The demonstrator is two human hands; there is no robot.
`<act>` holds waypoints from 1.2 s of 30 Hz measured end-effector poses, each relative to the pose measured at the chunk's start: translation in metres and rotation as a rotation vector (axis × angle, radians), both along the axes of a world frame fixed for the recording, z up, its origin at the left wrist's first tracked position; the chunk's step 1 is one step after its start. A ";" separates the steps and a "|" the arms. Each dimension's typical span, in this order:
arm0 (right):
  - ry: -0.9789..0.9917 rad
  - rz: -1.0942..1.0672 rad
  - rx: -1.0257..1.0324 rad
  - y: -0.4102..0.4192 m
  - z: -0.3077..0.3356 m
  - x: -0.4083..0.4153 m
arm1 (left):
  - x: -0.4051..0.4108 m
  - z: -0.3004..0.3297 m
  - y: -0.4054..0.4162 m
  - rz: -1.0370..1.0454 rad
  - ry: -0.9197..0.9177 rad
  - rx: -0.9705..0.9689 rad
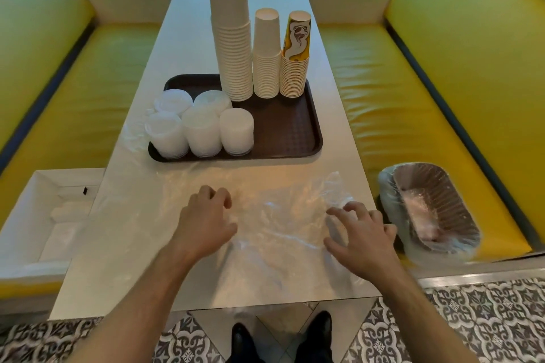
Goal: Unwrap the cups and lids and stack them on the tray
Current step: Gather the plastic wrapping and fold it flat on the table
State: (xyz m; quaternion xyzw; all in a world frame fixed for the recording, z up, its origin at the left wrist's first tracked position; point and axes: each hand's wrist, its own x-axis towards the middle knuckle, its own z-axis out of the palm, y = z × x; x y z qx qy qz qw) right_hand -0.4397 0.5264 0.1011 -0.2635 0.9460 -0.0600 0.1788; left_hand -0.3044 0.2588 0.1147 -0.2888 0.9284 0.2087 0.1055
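Shoes (281,339): black, standing on patterned floor tiles (486,327) at the near end of the table (188,274).
Left hand (203,221): resting on the clear plastic wrap (280,224), fingers curling loosely downward; whether it is pinching the film, cannot tell.
Right hand (361,234): fingers spreading wide, tips pressing on the wrap near the table's right edge.
Plastic wrap: lying flat and crumpled over the near part of the table, between and under both hands.
Bin (427,209): sitting on the yellow seat (398,97) just right of the table, lined with a bag, wrapping showing inside.
White box (35,221): sitting left of the table, open.
Tray (289,132): brown, lying mid-table beyond the wrap.
Lids (203,130): five white stacks crowding the tray's left side.
Cups (233,38): three upside-down stacks standing along the tray's far edge; tall white one left, shorter white one middle, printed yellow one (296,53) right.
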 end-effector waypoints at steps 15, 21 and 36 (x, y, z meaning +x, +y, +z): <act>-0.120 0.135 -0.013 -0.028 -0.020 0.011 | 0.096 -0.024 0.027 -0.275 -0.124 -0.014; -0.109 0.103 -0.021 -0.031 -0.020 0.007 | 0.105 -0.027 0.007 -0.219 0.095 0.132; -0.067 0.049 0.014 -0.046 -0.018 0.017 | 0.097 0.016 -0.040 0.855 0.631 0.865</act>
